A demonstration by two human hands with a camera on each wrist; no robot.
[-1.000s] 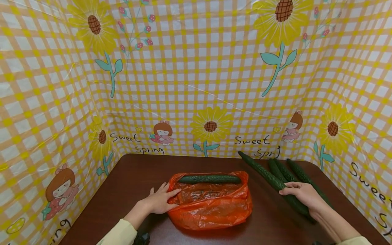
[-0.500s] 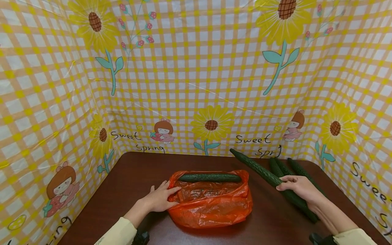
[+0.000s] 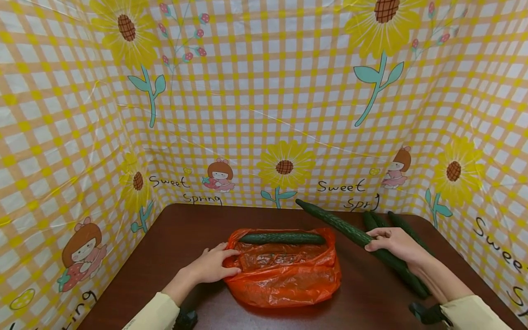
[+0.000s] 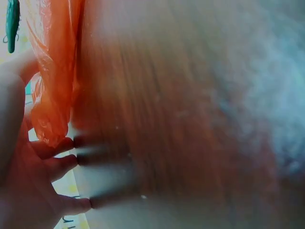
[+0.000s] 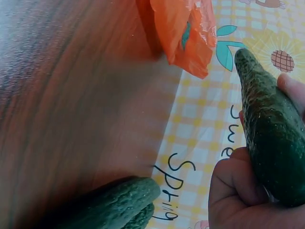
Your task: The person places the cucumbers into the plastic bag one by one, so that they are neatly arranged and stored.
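My right hand point(image 3: 398, 245) grips a long dark green cucumber point(image 3: 330, 221), raised over the table and slanting toward the back left, its far tip beyond the bag's right end. Thumb and fingers wrap this cucumber point(image 5: 269, 124) in the right wrist view. An orange-red plastic bag point(image 3: 284, 284) lies in the middle with its mouth spread; another cucumber point(image 3: 282, 239) lies along the far side of its opening. My left hand point(image 3: 208, 266) rests at the bag's left end, thumb and index finger on its rim. In the left wrist view, other fingers point(image 4: 64, 167) extend straight to the table beside the bag point(image 4: 55, 95).
Several cucumbers point(image 3: 406, 225) lie on the right of the dark brown table point(image 3: 198, 220), partly behind my right hand and forearm. A checked sunflower-print sheet point(image 3: 247, 128) rises behind the table and along both sides. A dark wrist device point(image 3: 426, 314) sits below my right sleeve.
My right hand has lifted the cucumber and carried it left toward the bag, away from the others on the table. My left hand stays at the bag's left end.
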